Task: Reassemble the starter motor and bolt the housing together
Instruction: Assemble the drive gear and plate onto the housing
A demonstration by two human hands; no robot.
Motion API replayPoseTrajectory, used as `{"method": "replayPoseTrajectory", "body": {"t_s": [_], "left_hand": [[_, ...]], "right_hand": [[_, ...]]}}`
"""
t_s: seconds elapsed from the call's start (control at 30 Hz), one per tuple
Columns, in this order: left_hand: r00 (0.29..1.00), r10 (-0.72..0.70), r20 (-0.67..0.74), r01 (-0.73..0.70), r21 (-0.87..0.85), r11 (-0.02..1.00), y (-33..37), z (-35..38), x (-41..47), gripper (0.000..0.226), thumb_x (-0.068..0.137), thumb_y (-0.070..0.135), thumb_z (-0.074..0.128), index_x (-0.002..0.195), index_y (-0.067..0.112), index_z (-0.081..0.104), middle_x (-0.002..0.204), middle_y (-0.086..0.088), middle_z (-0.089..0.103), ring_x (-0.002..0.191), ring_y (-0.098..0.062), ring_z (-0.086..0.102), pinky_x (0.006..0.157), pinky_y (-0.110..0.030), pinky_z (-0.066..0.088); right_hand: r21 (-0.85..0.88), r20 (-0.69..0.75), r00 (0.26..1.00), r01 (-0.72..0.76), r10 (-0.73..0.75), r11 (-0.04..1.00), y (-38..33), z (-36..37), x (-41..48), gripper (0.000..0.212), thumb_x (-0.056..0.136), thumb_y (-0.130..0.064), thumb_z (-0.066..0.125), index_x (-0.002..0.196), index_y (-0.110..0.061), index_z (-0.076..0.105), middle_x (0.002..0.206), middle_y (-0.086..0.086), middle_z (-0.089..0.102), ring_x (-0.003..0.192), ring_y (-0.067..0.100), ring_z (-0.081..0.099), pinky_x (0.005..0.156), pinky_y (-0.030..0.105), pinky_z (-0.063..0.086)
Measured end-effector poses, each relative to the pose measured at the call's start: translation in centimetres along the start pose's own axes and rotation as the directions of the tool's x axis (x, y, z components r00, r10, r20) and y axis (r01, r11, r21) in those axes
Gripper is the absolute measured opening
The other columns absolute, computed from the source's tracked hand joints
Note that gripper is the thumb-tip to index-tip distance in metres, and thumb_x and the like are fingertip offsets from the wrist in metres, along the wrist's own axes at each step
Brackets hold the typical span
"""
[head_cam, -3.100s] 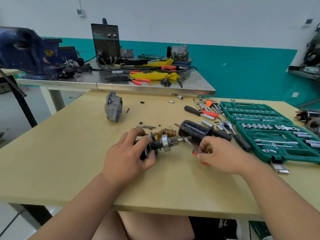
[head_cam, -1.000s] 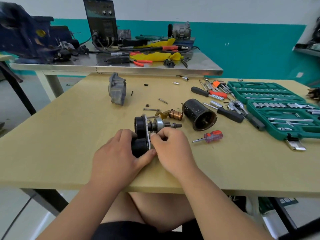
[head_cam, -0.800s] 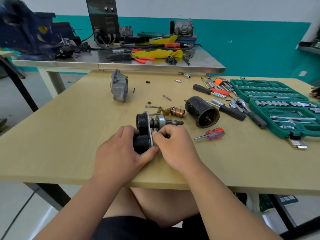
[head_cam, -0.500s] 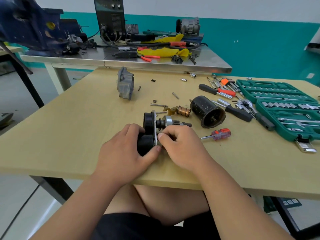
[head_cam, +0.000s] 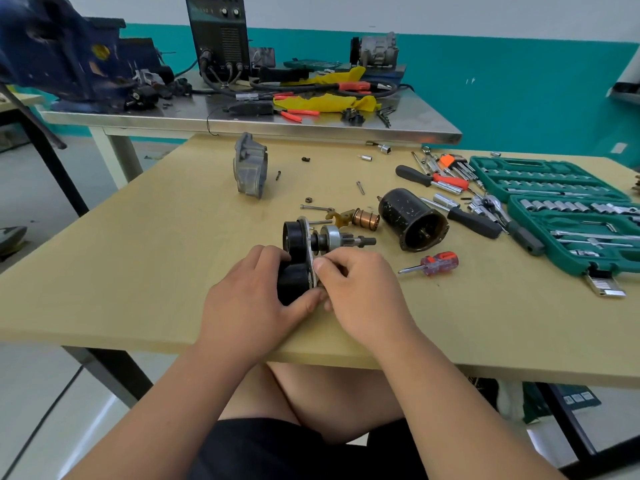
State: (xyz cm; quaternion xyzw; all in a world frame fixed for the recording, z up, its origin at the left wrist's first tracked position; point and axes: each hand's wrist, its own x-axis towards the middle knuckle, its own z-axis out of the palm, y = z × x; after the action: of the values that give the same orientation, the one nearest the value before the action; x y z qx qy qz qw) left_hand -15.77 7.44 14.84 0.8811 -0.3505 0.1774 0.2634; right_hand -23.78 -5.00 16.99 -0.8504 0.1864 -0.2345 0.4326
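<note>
Forearms cross the near edge of the wooden table (head_cam: 138, 254), and both hands meet just beyond it, a little left of centre. The left hand (head_cam: 256, 299) grasps the starter assembly (head_cam: 300, 242), with its fingers wrapped over the lower black cylinder and its thumb under it. The right hand (head_cam: 360, 292) is curled against the assembly's metal plate, thumb and forefinger pinching at the plate's edge; whatever may lie between the fingertips is hidden. The assembly's geared shaft points right, clear of both hands.

To the left of the hands the tabletop is bare all the way to its left edge. On the right, a red-handled screwdriver (head_cam: 438, 263) lies near the right hand, with open board between it and the near edge. Beyond it the black motor housing (head_cam: 412, 220) lies on its side with its open mouth facing near. A copper-wound part (head_cam: 363, 218) sits just left of it, and a long bolt (head_cam: 313, 207) lies further left. An open green socket set (head_cam: 571, 216) fills the right edge, with black-handled drivers (head_cam: 474, 221) between it and the motor housing.

Farther off, the grey nose housing (head_cam: 251, 168) stands alone with loose screws near it. A steel bench (head_cam: 277, 128) butts against the far edge, carrying a welder (head_cam: 221, 32) and a blue vise (head_cam: 62, 60).
</note>
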Motion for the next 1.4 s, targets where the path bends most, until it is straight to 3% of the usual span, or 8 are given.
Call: {"method": "replayPoseTrajectory", "body": {"t_s": [0.1,0.17,0.37,0.5,0.63,0.87,1.03,1.4], "left_hand": [[1.0,-0.001,-0.003,0.001,0.009,1.0,0.0,0.2,-0.2,0.064,0.07,0.072,0.05,0.107,0.02,0.058,0.101,0.008,0.061,0.091,-0.018,0.062,0.061,-0.026,0.035],[1.0,-0.011,-0.007,0.011,-0.013,1.0,-0.1,0.2,-0.2,0.06,0.073,0.07,0.051,0.107,0.02,0.058,0.101,0.009,0.06,0.092,-0.017,0.06,0.063,-0.027,0.035],[0.984,-0.165,0.061,0.176,-0.301,0.937,-0.6,0.0,0.2,0.03,0.076,0.059,0.054,0.093,0.035,0.049,0.083,0.021,0.055,0.073,0.006,0.051,0.058,-0.018,0.033],[0.957,-0.257,0.134,0.29,-0.439,0.85,-1.2,0.0,0.6,0.023,0.073,0.053,0.048,0.083,0.033,0.05,0.078,0.015,0.061,0.073,0.01,0.054,0.057,-0.024,0.033],[0.963,-0.235,0.13,0.268,-0.459,0.847,-1.3,0.0,0.7,0.022,0.072,0.05,0.046,0.083,0.032,0.051,0.079,0.01,0.062,0.073,0.006,0.054,0.055,-0.022,0.031],[0.981,-0.171,0.088,0.192,-0.438,0.878,-1.1,0.0,0.3,0.015,0.072,0.048,0.051,0.082,0.037,0.049,0.08,0.016,0.06,0.079,0.006,0.055,0.054,-0.011,0.033],[0.994,-0.1,0.037,0.106,-0.386,0.916,-1.2,0.2,0.2,0.038,0.067,0.06,0.044,0.092,0.032,0.051,0.088,0.019,0.057,0.088,-0.017,0.054,0.063,-0.026,0.038],[0.998,-0.06,-0.008,0.054,-0.333,0.941,-1.0,0.2,0.3,0.045,0.068,0.059,0.045,0.099,0.027,0.052,0.088,0.023,0.051,0.092,-0.019,0.051,0.067,-0.03,0.035]], "right_hand": [[0.42,-0.017,0.983,-0.159,0.183,0.894,0.8,0.0,-0.2,0.01,0.087,-0.019,0.064,0.079,-0.017,0.069,0.053,-0.004,0.063,0.045,0.007,0.056,0.046,0.02,0.046],[0.456,-0.032,0.978,-0.167,0.204,0.874,1.1,-0.1,0.1,0.012,0.085,-0.02,0.067,0.075,-0.016,0.07,0.056,-0.002,0.065,0.047,0.008,0.058,0.048,0.023,0.049],[0.257,-0.096,0.986,-0.109,0.138,0.96,0.4,2.0,1.6,0.013,0.084,-0.029,0.069,0.072,-0.023,0.067,0.067,-0.002,0.068,0.059,0.016,0.066,0.059,0.037,0.057],[0.199,-0.135,0.988,-0.042,0.07,0.979,0.1,2.8,1.7,0.005,0.087,-0.03,0.065,0.089,-0.028,0.06,0.069,-0.007,0.063,0.061,0.006,0.06,0.056,0.018,0.047],[0.045,-0.19,0.98,0.075,-0.065,0.996,-0.1,2.7,1.5,0.009,0.093,-0.027,0.059,0.097,-0.019,0.061,0.08,-0.001,0.068,0.075,0.016,0.063,0.067,0.031,0.051],[-0.021,-0.271,0.945,0.183,-0.182,0.983,-0.7,3.0,1.4,0.009,0.09,-0.024,0.061,0.092,-0.016,0.06,0.073,0.001,0.067,0.072,0.023,0.062,0.065,0.039,0.049],[-0.045,-0.271,0.935,0.224,-0.227,0.974,-0.5,3.2,1.1,0.004,0.09,-0.02,0.063,0.09,-0.016,0.062,0.064,-0.006,0.06,0.065,0.018,0.058,0.062,0.036,0.045],[-0.14,-0.246,0.914,0.297,-0.323,0.945,-0.3,2.8,1.1,0.004,0.091,-0.016,0.061,0.092,-0.012,0.06,0.065,-0.004,0.055,0.063,0.022,0.054,0.06,0.037,0.045]]}}
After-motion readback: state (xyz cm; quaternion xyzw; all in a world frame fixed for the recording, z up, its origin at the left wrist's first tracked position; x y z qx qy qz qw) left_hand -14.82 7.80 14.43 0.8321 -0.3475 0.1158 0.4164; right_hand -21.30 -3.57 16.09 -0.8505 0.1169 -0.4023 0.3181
